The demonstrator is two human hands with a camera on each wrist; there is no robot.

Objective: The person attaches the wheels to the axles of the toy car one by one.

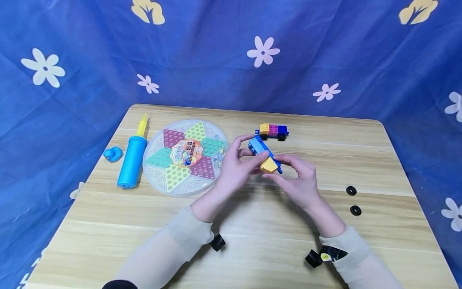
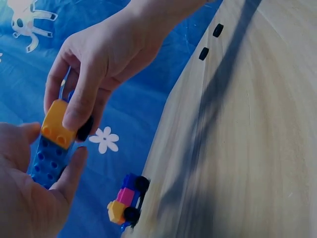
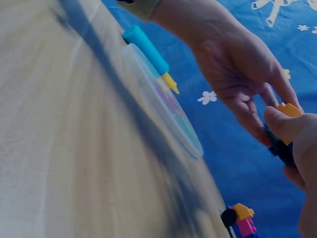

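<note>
A toy car of building blocks (image 1: pixel 261 148), with a blue chassis, a light blue brick and a yellow brick (image 2: pixel 58 121), is held above the table between both hands. My left hand (image 1: pixel 234 166) grips its light blue end between thumb and fingers. At the yellow end, my right hand (image 1: pixel 299 178) pinches the car. A black wheel (image 2: pixel 85 129) shows beside the right fingers in the left wrist view; how it is seated is hidden. Two more black wheels (image 1: pixel 351 190) lie on the table to the right.
Behind the hands stands a second block car (image 1: pixel 274 131) in yellow, pink and blue. To the left lie a round Chinese checkers board (image 1: pixel 160 180), a blue pump (image 1: pixel 130 164) with a yellow nozzle and a small blue rubber duck (image 1: pixel 113 154). A blue curtain (image 1: pixel 216 60) hangs behind the table.
</note>
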